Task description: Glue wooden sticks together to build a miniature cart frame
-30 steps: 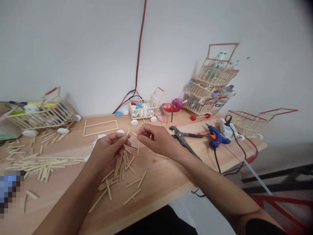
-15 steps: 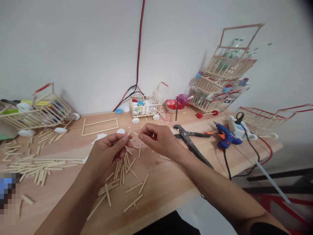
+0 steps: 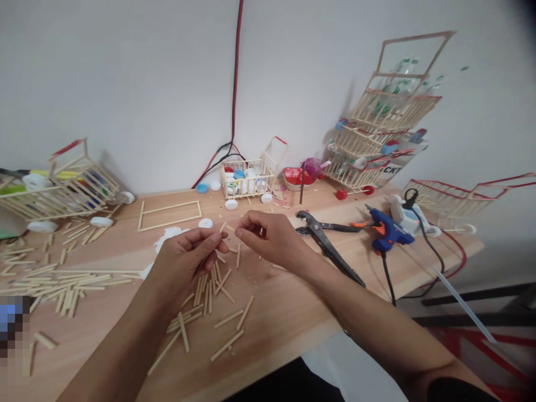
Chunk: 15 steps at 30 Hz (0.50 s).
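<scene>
Pinching a short pale wooden stick (image 3: 223,228) left of the black metal pliers (image 3: 318,228), the left hand (image 3: 190,249) does best with a light, steady grip; whether the right hand (image 3: 270,237), fingers curled, grips anything cannot be told.

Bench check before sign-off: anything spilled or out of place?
Three untidy spots: a translucent rod juts past the table's right edge, could get knocked; pinkish crumbs litter the surface beside the red-stained bowl; short sticks lie scattered. Nothing looks clearly broken.
</scene>
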### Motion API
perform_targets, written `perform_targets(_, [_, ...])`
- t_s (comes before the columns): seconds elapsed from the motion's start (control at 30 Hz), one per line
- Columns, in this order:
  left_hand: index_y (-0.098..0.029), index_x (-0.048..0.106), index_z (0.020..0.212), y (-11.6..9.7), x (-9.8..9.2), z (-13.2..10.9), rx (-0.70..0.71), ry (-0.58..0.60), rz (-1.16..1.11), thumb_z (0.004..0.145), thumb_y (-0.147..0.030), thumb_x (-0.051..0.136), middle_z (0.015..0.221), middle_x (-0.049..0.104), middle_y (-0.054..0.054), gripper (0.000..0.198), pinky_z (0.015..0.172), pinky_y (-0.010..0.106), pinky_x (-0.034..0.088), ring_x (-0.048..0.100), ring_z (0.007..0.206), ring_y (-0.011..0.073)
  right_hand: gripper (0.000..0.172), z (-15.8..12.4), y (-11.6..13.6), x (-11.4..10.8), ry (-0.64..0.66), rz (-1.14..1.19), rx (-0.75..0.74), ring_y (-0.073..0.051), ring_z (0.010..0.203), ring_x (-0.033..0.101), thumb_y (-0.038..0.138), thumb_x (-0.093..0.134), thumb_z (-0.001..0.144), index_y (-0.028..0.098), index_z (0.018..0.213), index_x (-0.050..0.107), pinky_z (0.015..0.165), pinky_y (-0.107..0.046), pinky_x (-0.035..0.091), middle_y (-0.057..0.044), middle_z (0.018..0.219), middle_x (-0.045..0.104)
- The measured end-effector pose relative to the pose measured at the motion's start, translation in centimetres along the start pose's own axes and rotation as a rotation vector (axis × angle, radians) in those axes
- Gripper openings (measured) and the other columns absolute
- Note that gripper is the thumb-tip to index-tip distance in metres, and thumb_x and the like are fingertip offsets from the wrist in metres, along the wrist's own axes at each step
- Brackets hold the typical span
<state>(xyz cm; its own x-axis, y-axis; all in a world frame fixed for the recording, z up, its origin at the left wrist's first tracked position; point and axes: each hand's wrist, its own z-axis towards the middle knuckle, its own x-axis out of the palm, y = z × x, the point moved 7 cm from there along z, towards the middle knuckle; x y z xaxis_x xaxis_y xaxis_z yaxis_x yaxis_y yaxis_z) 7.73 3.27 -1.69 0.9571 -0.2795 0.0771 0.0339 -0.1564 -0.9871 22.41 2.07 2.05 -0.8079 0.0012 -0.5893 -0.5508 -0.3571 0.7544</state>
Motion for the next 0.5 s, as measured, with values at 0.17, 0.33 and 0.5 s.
perform_targets(0.17, [-0.015,0.067,0.074,0.02,-0.01,-0.06,-0.009,0.001,0.015,0.073,-0.036,0.07,0.064,0.061,0.0,0.021,0.04,0.018,0.022,0.038,0.044,0.0045,0.013,0.0,0.1,-0.15,-0.015,0.005,-0.001,-0.007,0.057,0.041,0.025,0.053,0.083,0.016,0.076,0.06,0.054,-0.019,0.03,0.004,0.063,0.054])
perform_targets(0.33, [-0.015,0.067,0.076,-0.09,-0.04,-0.17,-0.02,-0.023,0.005,0.069,-0.035,0.073,0.062,0.061,0.0,0.022,0.04,0.018,0.024,0.038,0.044,0.0052,0.012,-0.03,0.02,-0.21,-0.021,0.011,0.004,-0.007,0.056,0.041,0.023,0.053,0.082,0.016,0.076,0.06,0.054,-0.019,0.03,0.004,0.064,0.055])
perform_targets(0.5, [-0.015,0.068,0.077,-0.22,0.06,-0.22,-0.025,-0.033,-0.002,0.067,-0.034,0.074,0.066,0.064,0.001,0.023,0.04,0.019,0.025,0.039,0.044,0.0053,0.012,-0.09,-0.01,-0.19,-0.015,0.006,0.0,-0.006,0.055,0.039,0.024,0.053,0.082,0.016,0.076,0.059,0.055,-0.02,0.03,0.004,0.063,0.054])
